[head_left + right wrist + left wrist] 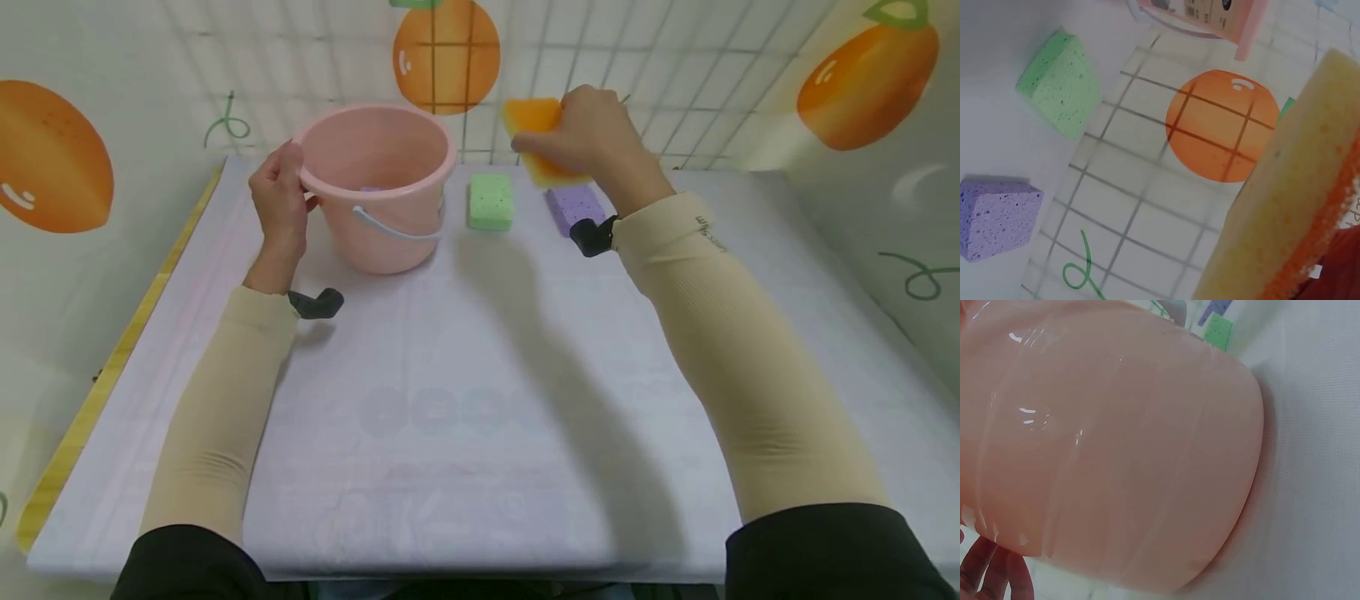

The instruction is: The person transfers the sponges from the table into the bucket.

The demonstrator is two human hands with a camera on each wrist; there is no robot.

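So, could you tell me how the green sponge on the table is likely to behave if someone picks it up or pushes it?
The green sponge looks porous, with small holes across its faces, so it is probably light and squashes under the fingers. It lies flat as a block on the cloth-covered table, so a push would likely slide or drag it rather than roll it. It seems unlikely to break.

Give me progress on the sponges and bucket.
Done: something purple already lies inside the bucket. In hand: the right hand holds the orange sponge lifted off the table, and the left hand grips the bucket rim. Left: the green sponge and purple sponge lie on the table.
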